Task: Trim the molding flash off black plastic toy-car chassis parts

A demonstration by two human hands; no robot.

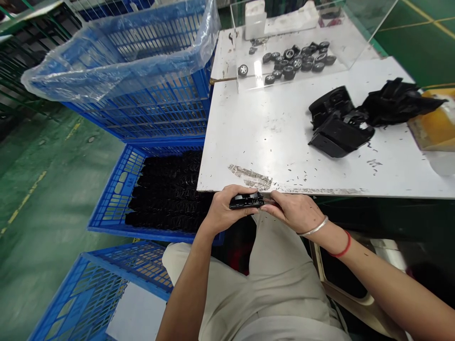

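Observation:
A black plastic part lies lengthwise in my left hand, gripped between thumb and fingers just off the front edge of the white table. My right hand is closed at the part's right end, pinching a thin blade-like tool that meets the part there. Most of that tool is hidden by the fingers. Several black plastic parts rest in a loose group farther back on the table, beside a crumpled black bag.
Small toy wheels sit inside a clear acrylic box. Black shavings dot the tabletop. To the left stand a plastic-lined blue crate, a blue crate of black parts, and another blue crate. A yellow box stands right.

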